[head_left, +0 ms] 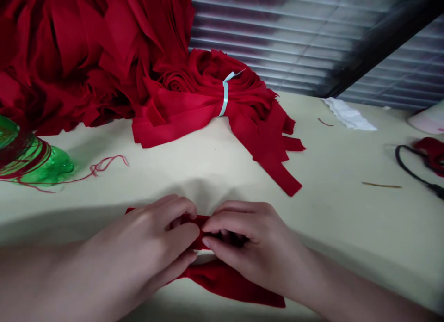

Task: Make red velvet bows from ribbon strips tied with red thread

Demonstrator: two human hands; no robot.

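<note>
One folded red fabric strip [225, 281] — left hand [138, 238], right hand [253, 248] pinching.

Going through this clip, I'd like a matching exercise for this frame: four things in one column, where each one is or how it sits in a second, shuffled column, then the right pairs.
Things
1. Pale blue band
2. Green plastic bottle
3. White cloth scrap
4. Red fabric strip

Places
A. Pinched between the left hand and the right hand
B. Lying on its side at the far left, wound with red thread
C. Around the gathered red fabric bundle
D. On the table near its far edge, right of the bundle

Pairs: 1-C, 2-B, 3-D, 4-A
</note>
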